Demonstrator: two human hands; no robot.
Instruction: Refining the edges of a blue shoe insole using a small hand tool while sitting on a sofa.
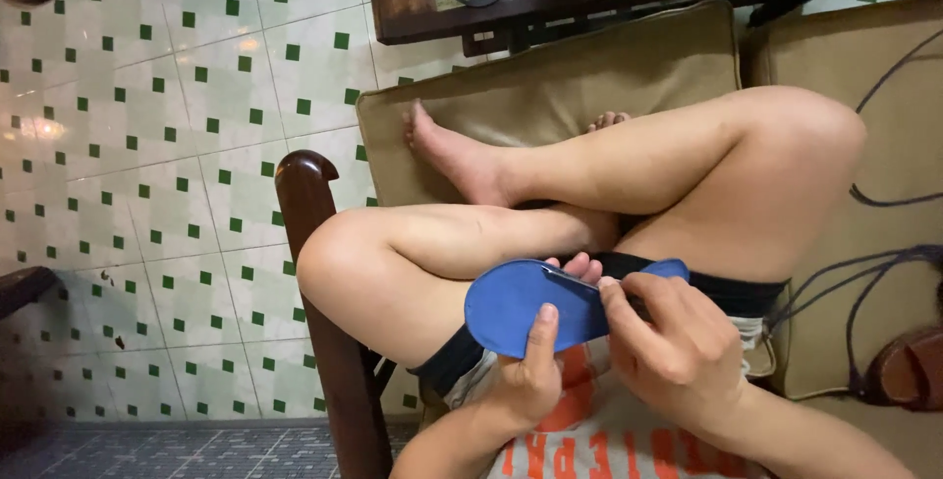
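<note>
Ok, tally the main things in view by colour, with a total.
Blue: 1, the flat pouch held in the left hand and right hand
Tan: 2, the seat cushions
Dark brown: 1, the chair arm
Total: 4

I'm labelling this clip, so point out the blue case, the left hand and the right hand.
blue case (511,307): head view, on its flat blue face.
left hand (530,381): head view, on the back of the hand.
right hand (668,346): head view, on the knuckles.
</note>
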